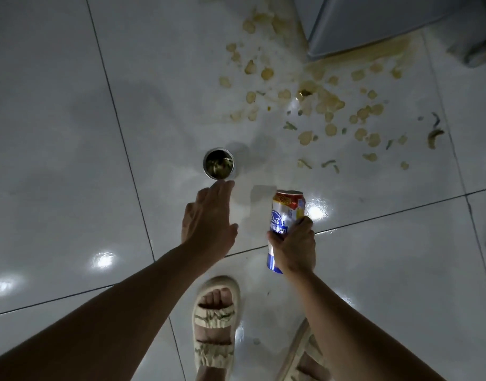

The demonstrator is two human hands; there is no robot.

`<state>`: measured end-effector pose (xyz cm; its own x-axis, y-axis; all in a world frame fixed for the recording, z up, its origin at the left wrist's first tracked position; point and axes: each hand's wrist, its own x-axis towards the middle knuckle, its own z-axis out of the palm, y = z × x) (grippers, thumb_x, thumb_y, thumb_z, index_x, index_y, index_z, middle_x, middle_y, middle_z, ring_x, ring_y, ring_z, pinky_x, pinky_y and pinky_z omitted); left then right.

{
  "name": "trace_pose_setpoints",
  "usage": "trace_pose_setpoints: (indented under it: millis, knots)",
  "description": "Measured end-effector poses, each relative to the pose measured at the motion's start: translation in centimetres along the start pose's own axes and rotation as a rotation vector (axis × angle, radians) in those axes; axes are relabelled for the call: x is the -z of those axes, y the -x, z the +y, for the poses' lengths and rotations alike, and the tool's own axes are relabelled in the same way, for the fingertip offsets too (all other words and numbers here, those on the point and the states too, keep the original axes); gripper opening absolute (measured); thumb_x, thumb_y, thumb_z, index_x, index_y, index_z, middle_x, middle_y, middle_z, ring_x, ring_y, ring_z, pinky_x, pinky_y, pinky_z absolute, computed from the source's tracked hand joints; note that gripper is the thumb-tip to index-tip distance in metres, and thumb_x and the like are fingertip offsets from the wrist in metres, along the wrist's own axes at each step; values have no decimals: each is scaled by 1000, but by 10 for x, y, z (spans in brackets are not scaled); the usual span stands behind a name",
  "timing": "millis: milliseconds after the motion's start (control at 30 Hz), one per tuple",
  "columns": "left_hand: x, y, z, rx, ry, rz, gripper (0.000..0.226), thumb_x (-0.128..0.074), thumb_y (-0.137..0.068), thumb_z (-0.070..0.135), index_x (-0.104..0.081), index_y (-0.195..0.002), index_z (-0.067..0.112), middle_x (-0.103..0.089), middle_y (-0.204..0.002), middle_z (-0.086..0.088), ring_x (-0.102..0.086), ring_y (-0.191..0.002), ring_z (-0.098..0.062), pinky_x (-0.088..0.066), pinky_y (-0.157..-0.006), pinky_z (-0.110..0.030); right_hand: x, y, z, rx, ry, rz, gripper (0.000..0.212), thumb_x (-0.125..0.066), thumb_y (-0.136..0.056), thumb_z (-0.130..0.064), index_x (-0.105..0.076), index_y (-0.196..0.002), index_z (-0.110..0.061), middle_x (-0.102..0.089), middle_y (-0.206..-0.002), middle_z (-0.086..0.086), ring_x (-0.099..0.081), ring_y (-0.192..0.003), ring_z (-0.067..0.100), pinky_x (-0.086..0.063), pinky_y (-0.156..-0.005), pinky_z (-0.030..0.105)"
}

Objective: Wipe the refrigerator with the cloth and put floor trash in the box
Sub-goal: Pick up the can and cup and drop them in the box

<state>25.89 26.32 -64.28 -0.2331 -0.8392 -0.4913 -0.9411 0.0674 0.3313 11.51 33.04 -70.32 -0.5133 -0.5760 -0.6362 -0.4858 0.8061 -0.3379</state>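
1. The view looks straight down at a glossy white tiled floor (71, 119) crossed by dark grout lines and spotted with light reflections.
2. The right hand (294, 248) grips a beer can (285, 213), fingers and thumb curled round its lower half; the can is tilted, top pointing away from the person, and is held above the floor.
3. The left hand (208, 215) is spread, fingers straight and close together, palm down, holding nothing. Its fingertips reach toward an open tin (219, 163) and lie just short of its near rim; whether they touch it I cannot tell.
4. The tin stands upright on the floor near the middle of the view, with dark greenish contents inside.
5. Beyond the tin, toward the far right of the floor, lies a scatter of pale yellow chips (305, 105) mixed with small green scraps, over a brownish wet stain.
6. The stain runs up to the bottom edge of a grey appliance (373, 28) at the top right corner, likely the refrigerator.
7. A curved dark peel-like scrap (434, 136) lies at the right side of the mess.
8. Two feet in cream sandals (215, 320) stand at the floor's near edge, between the forearms.
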Motion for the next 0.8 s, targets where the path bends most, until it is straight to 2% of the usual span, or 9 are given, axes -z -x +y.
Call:
trace_pose_setpoints:
  millis: [100, 200, 333, 433, 533, 633, 800]
  knots:
    - [14, -26, -5, 36, -43, 55, 81, -74, -75, 23, -25, -140, 20, -35, -146, -2, -38, -127, -25, -38, -93, -37, 3, -10, -30, 49, -46, 29, 69, -72, -77, -34, -36, -127, -4, -55, -119, 14, -56, -105, 29, -47, -83, 34]
    - [18, -54, -15, 51, -84, 50, 90, -77, -73, 30, -22, -144, 22, -22, -153, -3, -32, -134, -28, -38, -99, -42, -1, -22, -50, 90, -78, 39, 69, -71, -78, -34, -35, -127, -3, -56, -119, 15, -57, -104, 30, -46, -80, 31]
    - [10, -87, -23, 62, -124, 14, 96, -79, -70, 33, -19, -145, 29, -13, -155, -4, -28, -136, -30, -36, -101, -46, -14, -35, -57, 125, -141, 48, 69, -73, -76, -33, -35, -126, -3, -56, -118, 15, -58, -103, 31, -48, -84, 35]
    - [0, -99, -23, 71, -108, -22, 85, -76, -74, 27, -25, -142, 30, -26, -149, -4, -37, -130, -30, -39, -97, -45, -21, -39, -50, 111, -166, 56, 69, -73, -76, -33, -36, -126, -3, -57, -118, 15, -58, -104, 32, -46, -82, 32]
    - [-6, -96, -20, 59, -112, -8, 69, -72, -77, 17, -35, -136, 26, -42, -134, -7, -49, -117, -30, -46, -88, -42, -19, -37, -39, 67, -197, 56, 70, -73, -76, -34, -35, -127, -3, -57, -119, 15, -58, -105, 32, -42, -78, 28]
    - [0, -82, -13, 67, -118, -5, 66, -71, -76, 14, -38, -132, 24, -45, -129, -9, -52, -112, -32, -49, -84, -43, -5, -30, -32, 54, -219, 54, 70, -73, -76, -33, -35, -128, -3, -57, -120, 14, -58, -105, 31, -38, -76, 25]
    - [34, -43, 21, 99, -94, -10, 67, -72, -75, 18, -38, -132, 24, -46, -128, -8, -53, -111, -29, -48, -84, -41, 54, -4, -34, 41, -237, 20, 67, -73, -77, -29, -35, -125, -3, -56, -119, 15, -58, -104, 31, -45, -80, 31]
